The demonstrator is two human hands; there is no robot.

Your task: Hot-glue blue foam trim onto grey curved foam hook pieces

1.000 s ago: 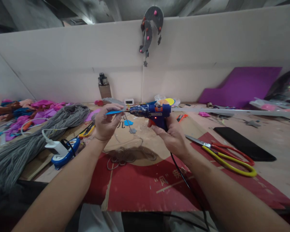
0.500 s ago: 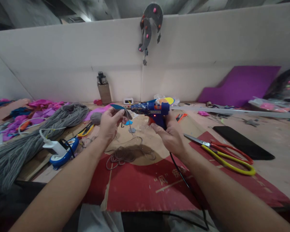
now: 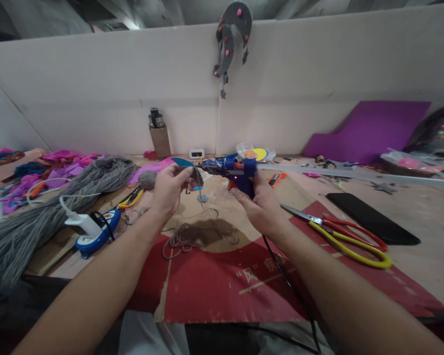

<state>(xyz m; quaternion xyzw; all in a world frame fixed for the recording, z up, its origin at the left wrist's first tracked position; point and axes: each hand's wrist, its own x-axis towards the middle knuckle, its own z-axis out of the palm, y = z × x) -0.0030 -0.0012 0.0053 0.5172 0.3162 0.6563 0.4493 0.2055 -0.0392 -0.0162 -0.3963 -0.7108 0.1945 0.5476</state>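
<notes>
My right hand (image 3: 261, 207) is wrapped round the handle of a blue hot glue gun (image 3: 237, 170), whose small red light is lit. Its nozzle points left, close to a flat blue piece (image 3: 182, 162) partly wound with grey yarn; whether they touch I cannot tell. That piece is pinched in the fingers of my left hand (image 3: 170, 190). From it a strand of grey yarn hangs to a loose tangle (image 3: 185, 237) on the cardboard (image 3: 207, 291). A black cord runs down from the gun past my right wrist.
Scissors (image 3: 340, 236) and a black phone (image 3: 372, 218) lie on the right. To the left are a blue power strip (image 3: 96, 241), a grey yarn bundle (image 3: 70, 217) and a yellow cutter (image 3: 131, 198). An orange cutter (image 3: 277, 180) lies behind my right hand. Purple sheet (image 3: 370, 130) leans on the wall.
The glue gun has shifted very slightly left, still beside the blue piece. The grey-wound end has turned a little in my left fingers. Both hands keep their hold.
</notes>
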